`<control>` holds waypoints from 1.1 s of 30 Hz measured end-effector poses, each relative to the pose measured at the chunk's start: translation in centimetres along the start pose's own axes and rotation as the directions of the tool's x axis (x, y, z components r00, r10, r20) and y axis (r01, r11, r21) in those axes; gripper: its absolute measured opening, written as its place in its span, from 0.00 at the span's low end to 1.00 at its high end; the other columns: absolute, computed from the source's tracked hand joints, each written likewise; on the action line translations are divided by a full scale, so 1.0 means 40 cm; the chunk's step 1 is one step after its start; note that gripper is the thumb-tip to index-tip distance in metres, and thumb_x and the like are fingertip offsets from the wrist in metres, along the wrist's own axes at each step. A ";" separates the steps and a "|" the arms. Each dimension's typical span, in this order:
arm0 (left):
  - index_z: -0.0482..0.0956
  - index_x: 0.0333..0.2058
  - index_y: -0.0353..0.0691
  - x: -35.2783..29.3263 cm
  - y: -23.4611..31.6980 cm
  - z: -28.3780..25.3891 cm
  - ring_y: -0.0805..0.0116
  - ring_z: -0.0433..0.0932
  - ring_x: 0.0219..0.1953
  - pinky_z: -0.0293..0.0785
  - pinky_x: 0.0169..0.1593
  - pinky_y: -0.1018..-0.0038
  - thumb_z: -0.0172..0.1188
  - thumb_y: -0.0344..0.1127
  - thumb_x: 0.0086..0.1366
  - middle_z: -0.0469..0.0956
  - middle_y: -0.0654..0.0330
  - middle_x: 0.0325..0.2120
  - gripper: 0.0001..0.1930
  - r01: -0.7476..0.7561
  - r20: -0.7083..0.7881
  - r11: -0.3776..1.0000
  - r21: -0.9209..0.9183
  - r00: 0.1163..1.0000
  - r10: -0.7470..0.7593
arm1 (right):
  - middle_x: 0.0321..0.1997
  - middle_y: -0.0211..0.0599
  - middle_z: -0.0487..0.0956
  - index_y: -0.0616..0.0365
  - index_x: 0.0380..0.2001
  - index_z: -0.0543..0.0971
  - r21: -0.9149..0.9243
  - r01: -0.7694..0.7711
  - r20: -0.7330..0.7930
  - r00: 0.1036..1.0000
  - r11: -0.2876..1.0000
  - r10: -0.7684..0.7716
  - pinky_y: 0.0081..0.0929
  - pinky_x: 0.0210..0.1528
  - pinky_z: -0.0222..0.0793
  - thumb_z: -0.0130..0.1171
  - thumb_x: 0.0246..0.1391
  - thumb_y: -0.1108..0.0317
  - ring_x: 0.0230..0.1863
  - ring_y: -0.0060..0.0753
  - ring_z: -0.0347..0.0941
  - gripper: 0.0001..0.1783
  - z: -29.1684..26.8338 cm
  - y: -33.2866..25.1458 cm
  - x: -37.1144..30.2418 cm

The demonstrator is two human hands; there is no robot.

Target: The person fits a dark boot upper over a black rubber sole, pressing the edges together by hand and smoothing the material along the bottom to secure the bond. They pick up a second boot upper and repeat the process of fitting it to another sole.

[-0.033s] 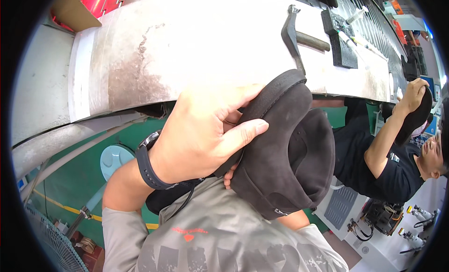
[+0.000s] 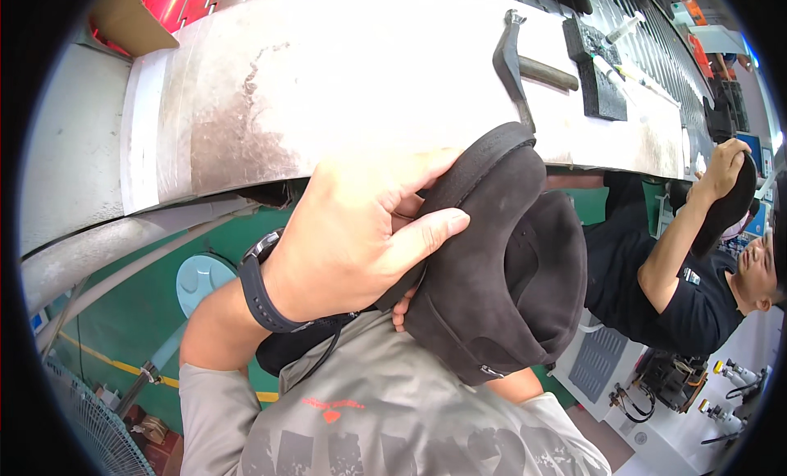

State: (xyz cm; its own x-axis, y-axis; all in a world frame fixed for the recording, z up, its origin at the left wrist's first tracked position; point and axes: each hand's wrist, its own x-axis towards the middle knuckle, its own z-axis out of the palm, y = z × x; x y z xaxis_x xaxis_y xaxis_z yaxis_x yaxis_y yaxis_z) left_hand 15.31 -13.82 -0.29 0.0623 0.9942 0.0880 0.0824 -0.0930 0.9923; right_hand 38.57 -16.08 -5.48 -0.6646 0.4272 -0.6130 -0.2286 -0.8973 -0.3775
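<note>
A black suede-like boot (image 2: 479,247) is held in front of my chest, its thick sole edge tilted up toward the bench and a small zip near its lower end. My left hand (image 2: 352,222), with a dark watch on the wrist, grips the sole edge, thumb on the upper and fingers around the far side. Beneath the boot, my right hand (image 2: 402,309) is mostly hidden. Only a few of its fingertips curl around the boot's left side, while the right forearm shows below.
On the white bench (image 2: 369,66) lie a hammer-like metal tool (image 2: 512,62) and a black block (image 2: 602,83) with syringe-like tubes. A co-worker (image 2: 680,279) at the right holds a black shoe part (image 2: 728,201). A blue stool (image 2: 201,281) and fan (image 2: 86,419) stand left.
</note>
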 end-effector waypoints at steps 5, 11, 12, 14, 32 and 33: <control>0.76 0.65 0.25 -0.004 0.018 0.009 0.67 0.90 0.46 0.86 0.50 0.73 0.64 0.20 0.70 0.89 0.48 0.48 0.25 0.089 -0.011 0.992 0.086 0.996 -0.088 | 0.44 0.50 0.80 0.67 0.53 0.73 0.044 0.026 -0.020 0.999 0.999 -0.025 0.44 0.52 0.80 0.51 0.79 0.59 0.43 0.48 0.80 0.19 -0.037 0.032 -0.002; 0.76 0.65 0.26 -0.001 0.021 0.015 0.65 0.89 0.50 0.87 0.52 0.70 0.68 0.22 0.69 0.88 0.48 0.50 0.27 0.145 -0.021 0.983 0.110 0.989 -0.143 | 0.45 0.52 0.83 0.65 0.58 0.73 -0.028 0.019 -0.009 1.000 0.999 -0.019 0.44 0.48 0.83 0.57 0.76 0.57 0.43 0.48 0.83 0.21 -0.046 0.010 0.004; 0.76 0.65 0.26 -0.002 0.013 0.018 0.65 0.89 0.50 0.87 0.52 0.70 0.68 0.22 0.69 0.88 0.48 0.50 0.27 0.144 -0.019 0.983 0.110 0.990 -0.143 | 0.45 0.52 0.83 0.64 0.59 0.74 -0.040 0.018 -0.013 1.000 0.999 -0.019 0.44 0.48 0.84 0.58 0.76 0.56 0.43 0.48 0.83 0.22 -0.050 0.008 0.005; 0.76 0.66 0.27 -0.006 -0.009 0.021 0.65 0.88 0.51 0.86 0.53 0.69 0.74 0.24 0.64 0.87 0.47 0.52 0.32 0.023 0.011 1.000 0.018 1.000 -0.023 | 0.46 0.53 0.84 0.64 0.61 0.74 -0.068 0.003 -0.026 1.000 0.998 -0.005 0.44 0.47 0.85 0.60 0.75 0.56 0.43 0.47 0.84 0.24 -0.057 0.005 0.008; 0.80 0.62 0.27 -0.045 -0.050 0.076 0.63 0.89 0.47 0.86 0.53 0.69 0.72 0.21 0.64 0.87 0.48 0.46 0.27 -0.007 -0.171 0.995 0.101 0.985 0.024 | 0.39 0.47 0.81 0.63 0.47 0.77 0.007 -0.145 -0.091 0.985 0.989 0.145 0.41 0.47 0.81 0.57 0.75 0.59 0.41 0.45 0.81 0.15 -0.033 0.008 -0.003; 0.79 0.63 0.26 -0.048 -0.046 0.082 0.62 0.89 0.46 0.86 0.53 0.68 0.70 0.21 0.65 0.87 0.48 0.46 0.27 0.013 -0.191 0.981 0.194 0.981 0.025 | 0.39 0.47 0.81 0.63 0.47 0.77 0.004 -0.141 -0.086 0.986 0.990 0.141 0.41 0.47 0.81 0.57 0.75 0.59 0.41 0.45 0.81 0.15 -0.026 0.003 0.000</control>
State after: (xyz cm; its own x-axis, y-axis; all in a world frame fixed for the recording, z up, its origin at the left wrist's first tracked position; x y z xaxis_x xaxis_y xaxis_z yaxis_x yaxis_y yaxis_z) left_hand 18.30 -15.72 -2.56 -0.1273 0.9835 0.1283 0.2747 -0.0893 0.9574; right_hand 39.28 -16.09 -6.25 -0.6264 0.3044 -0.7176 -0.1353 -0.9491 -0.2845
